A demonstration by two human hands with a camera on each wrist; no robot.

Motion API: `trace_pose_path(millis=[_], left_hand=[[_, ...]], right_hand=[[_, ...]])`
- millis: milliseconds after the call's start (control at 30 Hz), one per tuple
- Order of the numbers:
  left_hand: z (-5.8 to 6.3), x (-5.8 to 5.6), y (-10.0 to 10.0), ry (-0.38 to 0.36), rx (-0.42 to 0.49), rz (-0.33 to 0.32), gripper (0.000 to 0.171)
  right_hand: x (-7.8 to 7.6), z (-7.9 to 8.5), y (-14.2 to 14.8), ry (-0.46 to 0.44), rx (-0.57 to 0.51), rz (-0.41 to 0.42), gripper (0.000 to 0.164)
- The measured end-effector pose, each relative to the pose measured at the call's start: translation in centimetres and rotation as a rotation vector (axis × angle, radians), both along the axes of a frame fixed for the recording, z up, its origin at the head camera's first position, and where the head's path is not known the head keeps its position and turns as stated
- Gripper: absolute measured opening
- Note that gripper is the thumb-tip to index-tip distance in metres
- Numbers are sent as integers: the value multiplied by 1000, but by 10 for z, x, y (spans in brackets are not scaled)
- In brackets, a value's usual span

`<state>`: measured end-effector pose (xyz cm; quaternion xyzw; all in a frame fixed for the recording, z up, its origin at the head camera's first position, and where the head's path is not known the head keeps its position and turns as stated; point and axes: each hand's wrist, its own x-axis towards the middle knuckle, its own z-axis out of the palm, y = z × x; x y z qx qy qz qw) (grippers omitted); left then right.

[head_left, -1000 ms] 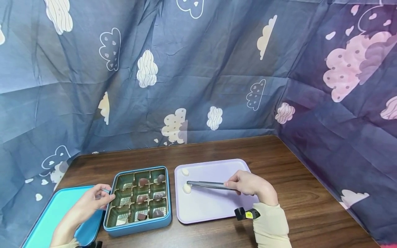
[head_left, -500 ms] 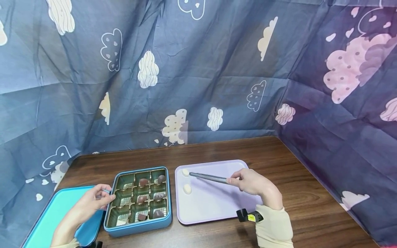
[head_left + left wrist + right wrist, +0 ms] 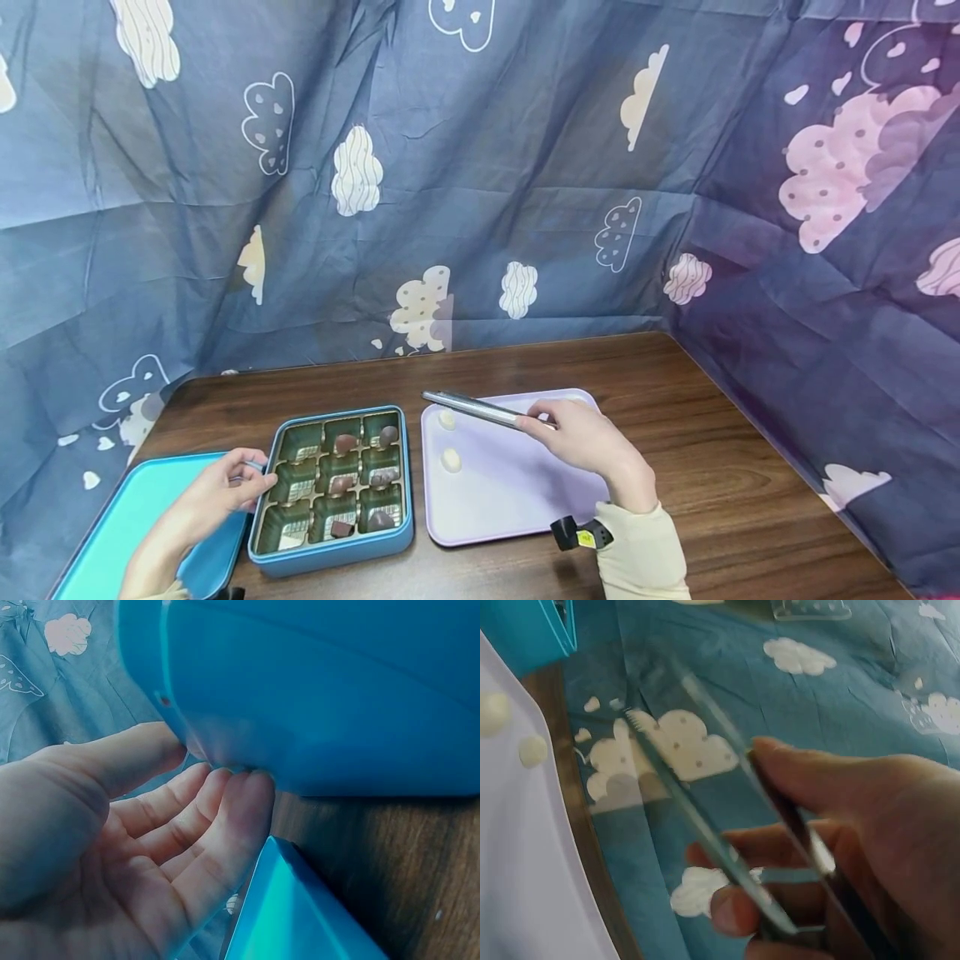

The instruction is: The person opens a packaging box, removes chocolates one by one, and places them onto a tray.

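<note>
In the head view my left hand (image 3: 206, 498) is at the left side of a blue box (image 3: 337, 553), thumb and fingertips touching its rim and side wall. The box's gold insert has several compartments; the middle and right columns hold brown chocolates (image 3: 347, 444). My right hand (image 3: 588, 446) pinches long metal tweezers (image 3: 474, 407), raised over the far left corner of a lilac tray (image 3: 502, 500). Their serrated tips stand apart with nothing between them in the right wrist view. Two white oval sweets (image 3: 451, 460) lie near the tray's left edge.
A turquoise lid (image 3: 112, 517) lies left of the box, close beside it. Everything stands on a dark wooden table (image 3: 750, 467). Blue cloth (image 3: 480, 208) with cloud prints hangs along the back and right side.
The right hand has lifted the tweezers from beside the lower white sweet, past the upper one, to above the tray's far left corner. Left hand, box and sweets stay as they were.
</note>
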<state>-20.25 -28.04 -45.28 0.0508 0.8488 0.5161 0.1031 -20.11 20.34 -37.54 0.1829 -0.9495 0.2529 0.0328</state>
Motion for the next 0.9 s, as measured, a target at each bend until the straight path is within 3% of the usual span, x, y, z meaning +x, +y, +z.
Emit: trace_pose_path(millis=[133,333,600,900], left_hand=[[2,1,-1,-14,-18,6,43],[3,2,0,-25,-13,3,45],[2,-1,2,14,-10,-7,42],[2,1,1,-4,-27,-1,41]], right_hand=[[3,0,-17,103,22,48,24],[11,4,-43,130,71,112,24],[17,8,-77,342,113,271,24],[17,17,-112,439,328,404,32]])
